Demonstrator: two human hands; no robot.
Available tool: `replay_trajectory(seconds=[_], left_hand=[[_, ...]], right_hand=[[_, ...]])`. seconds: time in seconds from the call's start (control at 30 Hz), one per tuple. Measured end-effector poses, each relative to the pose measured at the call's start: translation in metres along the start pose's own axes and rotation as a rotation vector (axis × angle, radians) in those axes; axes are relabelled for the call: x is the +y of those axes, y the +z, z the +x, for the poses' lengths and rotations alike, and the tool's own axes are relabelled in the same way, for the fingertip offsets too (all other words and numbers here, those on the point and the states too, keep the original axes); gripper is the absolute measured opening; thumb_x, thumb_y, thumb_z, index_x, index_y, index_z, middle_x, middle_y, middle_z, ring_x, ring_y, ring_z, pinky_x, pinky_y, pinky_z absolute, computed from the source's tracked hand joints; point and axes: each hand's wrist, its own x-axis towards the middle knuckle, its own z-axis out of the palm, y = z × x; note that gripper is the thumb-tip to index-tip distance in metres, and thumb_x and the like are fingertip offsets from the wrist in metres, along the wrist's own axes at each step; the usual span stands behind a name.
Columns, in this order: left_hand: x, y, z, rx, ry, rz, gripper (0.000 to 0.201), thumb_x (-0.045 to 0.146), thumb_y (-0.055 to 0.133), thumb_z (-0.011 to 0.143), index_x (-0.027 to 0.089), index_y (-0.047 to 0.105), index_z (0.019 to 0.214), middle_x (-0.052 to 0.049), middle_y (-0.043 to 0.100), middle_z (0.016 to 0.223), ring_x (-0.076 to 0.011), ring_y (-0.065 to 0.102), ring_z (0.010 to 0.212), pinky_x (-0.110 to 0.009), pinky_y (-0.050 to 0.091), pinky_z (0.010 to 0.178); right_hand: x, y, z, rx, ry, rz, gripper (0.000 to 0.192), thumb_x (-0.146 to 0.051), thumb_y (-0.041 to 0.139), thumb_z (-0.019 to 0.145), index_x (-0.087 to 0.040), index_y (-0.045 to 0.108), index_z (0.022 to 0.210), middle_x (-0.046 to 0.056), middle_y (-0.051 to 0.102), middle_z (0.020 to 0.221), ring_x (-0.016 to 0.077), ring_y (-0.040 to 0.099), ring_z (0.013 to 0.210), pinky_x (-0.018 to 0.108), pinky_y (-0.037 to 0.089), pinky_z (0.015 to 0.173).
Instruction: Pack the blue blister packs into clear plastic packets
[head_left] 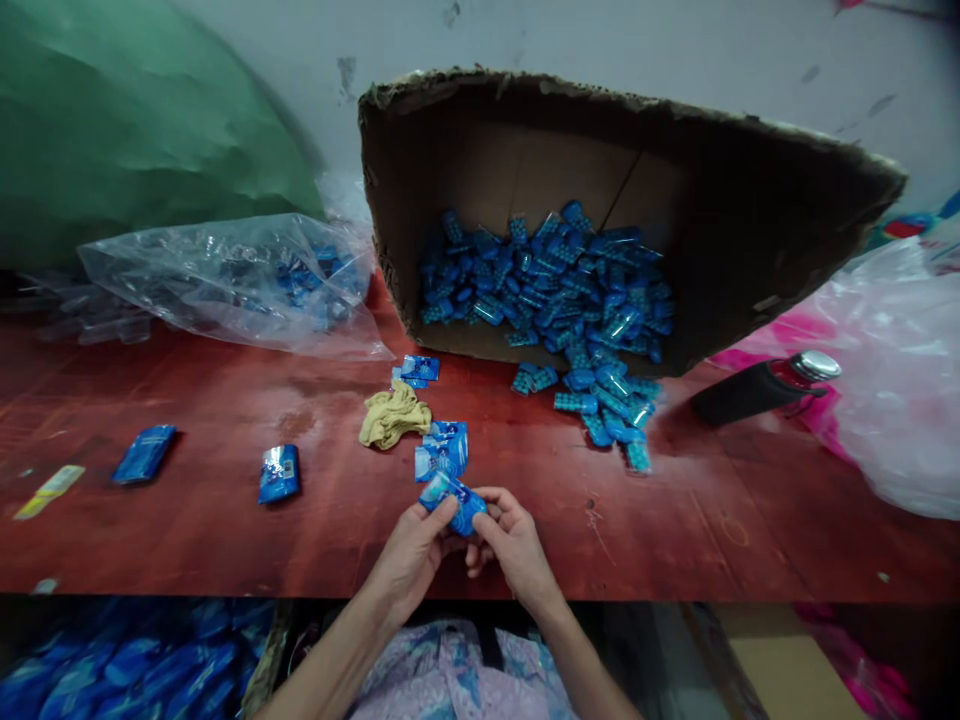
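Both my hands meet at the near edge of a red wooden table [675, 520]. My left hand [414, 555] and my right hand [512, 545] pinch one small blue packet [454, 501] between their fingertips. Just beyond it lies a small stack of blue printed sachets [442, 450]. A cardboard box [720, 210] lies tipped on its side behind, with several small blue packets [547, 285] spilling out onto the table.
A yellow crumpled cloth [393, 414] lies by the sachets. Two blue sachets [278, 473] [144, 453] lie to the left, a clear plastic bag [225, 280] behind them. A dark bottle [765, 387] lies right, beside a large plastic bag [900, 380]. More blue packets [120, 665] sit below the table edge.
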Motion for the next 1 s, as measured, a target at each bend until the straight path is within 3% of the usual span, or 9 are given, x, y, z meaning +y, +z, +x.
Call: replay_trajectory(seconds=[0.23, 0.47, 0.77, 0.87, 1.0], left_hand=[[-0.007, 0.003, 0.001, 0.062, -0.003, -0.025, 0.023, 0.034, 0.059, 0.07, 0.013, 0.054, 0.063, 0.0, 0.056, 0.053, -0.0109, 0.048, 0.042, -0.025, 0.04, 0.041], [-0.002, 0.001, -0.001, 0.041, -0.023, -0.114, 0.017, 0.029, 0.061, 0.07, 0.013, 0.058, 0.069, -0.002, 0.063, 0.065, -0.0105, 0.055, 0.059, -0.025, 0.045, 0.06], [-0.002, -0.005, -0.002, 0.017, -0.035, 0.007, 0.019, 0.027, 0.062, 0.069, 0.014, 0.06, 0.082, -0.004, 0.066, 0.073, -0.0145, 0.06, 0.066, -0.029, 0.047, 0.066], [0.013, -0.017, -0.004, 0.128, 0.051, 0.146, 0.026, 0.031, 0.065, 0.065, 0.015, 0.059, 0.085, -0.003, 0.066, 0.073, -0.0155, 0.06, 0.068, -0.031, 0.046, 0.071], [0.062, -0.064, -0.012, 0.486, 0.319, 0.576, 0.041, 0.038, 0.062, 0.063, 0.015, 0.057, 0.097, -0.006, 0.065, 0.091, -0.0224, 0.058, 0.088, -0.037, 0.041, 0.086]], right_hand=[[0.006, 0.003, -0.003, -0.008, -0.066, -0.015, 0.023, -0.024, 0.057, 0.072, -0.018, 0.05, 0.093, -0.008, 0.055, 0.055, 0.0039, 0.047, 0.032, 0.013, 0.04, 0.031], [0.006, -0.007, -0.001, -0.039, -0.039, -0.021, 0.042, -0.018, 0.059, 0.067, -0.022, 0.046, 0.106, -0.008, 0.052, 0.062, 0.006, 0.05, 0.037, 0.017, 0.043, 0.033], [0.012, -0.001, -0.003, -0.042, -0.085, -0.166, 0.041, -0.02, 0.06, 0.068, -0.022, 0.048, 0.108, -0.008, 0.048, 0.064, 0.0037, 0.043, 0.04, 0.016, 0.037, 0.038], [0.011, -0.001, -0.002, -0.081, -0.089, -0.204, 0.04, -0.022, 0.058, 0.07, -0.022, 0.048, 0.109, -0.007, 0.047, 0.065, 0.0042, 0.043, 0.042, 0.016, 0.036, 0.038], [-0.004, -0.007, 0.002, -0.067, -0.174, -0.37, 0.031, -0.023, 0.05, 0.077, -0.023, 0.05, 0.108, -0.005, 0.048, 0.065, 0.0077, 0.047, 0.049, 0.02, 0.041, 0.047]])
